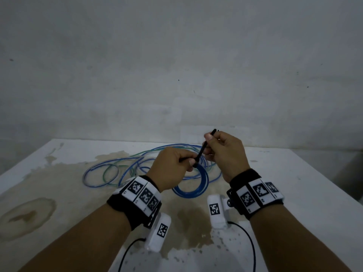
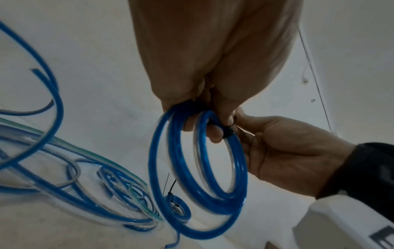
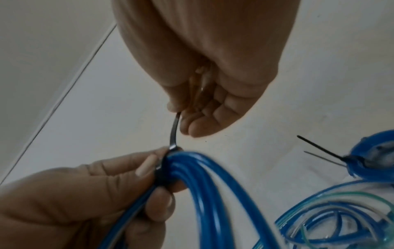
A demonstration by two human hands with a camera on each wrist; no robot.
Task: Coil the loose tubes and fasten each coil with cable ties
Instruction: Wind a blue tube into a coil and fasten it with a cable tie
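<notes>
A blue tube coil (image 1: 193,191) (image 2: 198,170) (image 3: 204,185) hangs above the table. My left hand (image 1: 176,167) (image 2: 204,107) (image 3: 136,175) pinches the top of it, where a black cable tie (image 1: 202,152) (image 3: 175,134) wraps round the strands. My right hand (image 1: 224,152) (image 3: 202,107) (image 2: 277,144) grips the tie's free tail, held up and away from the coil. A smaller blue coil (image 2: 178,208) (image 3: 375,156), tied with black cable ties, lies on the table. Loose blue, green and clear tubes (image 1: 125,167) (image 2: 74,176) (image 3: 332,214) sprawl behind my hands.
The white table (image 1: 294,183) is stained brown in its middle and left parts. A grey wall (image 1: 176,65) rises right behind its far edge. Black cables (image 1: 249,242) trail from the wrist cameras near the front.
</notes>
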